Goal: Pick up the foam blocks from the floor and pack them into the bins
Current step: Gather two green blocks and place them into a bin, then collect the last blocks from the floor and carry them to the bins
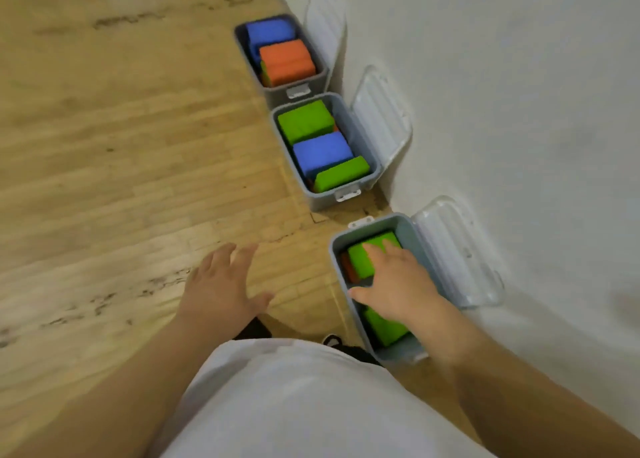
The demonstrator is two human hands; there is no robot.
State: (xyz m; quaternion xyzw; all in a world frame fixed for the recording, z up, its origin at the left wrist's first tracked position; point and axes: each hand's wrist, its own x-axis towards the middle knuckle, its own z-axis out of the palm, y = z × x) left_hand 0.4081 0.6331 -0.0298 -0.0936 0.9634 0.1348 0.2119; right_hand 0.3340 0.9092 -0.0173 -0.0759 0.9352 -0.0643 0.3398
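Right hand (394,281): reaches into the near bin (410,231), fingers straight and spread, lying flat on a green block (358,265); nothing is grasped. Whether the palm also bears on the block cannot be told. Beside that block, toward the bin's floor-side wall, shows the edge of an orange block (347,267); a second green block (384,328) lies in the end of the bin nearest the person, under the wrist.

Left hand (221,284): released, fingers extended and spread, palm down above the wooden floor (138,180), well apart from the bins and holding nothing.

Middle bin (294,170): holds two green slabs (304,120) with a blue block (322,153) between them. Far bin (247,59): holds a blue slab (270,33) and an orange slab (287,61).

The three grey bins stand in a row along the white wall (519,111), each with a clear lid (457,250) swung open and leaning against it. No loose blocks show on the visible floor. A white shirt (294,405) fills the lower edge.
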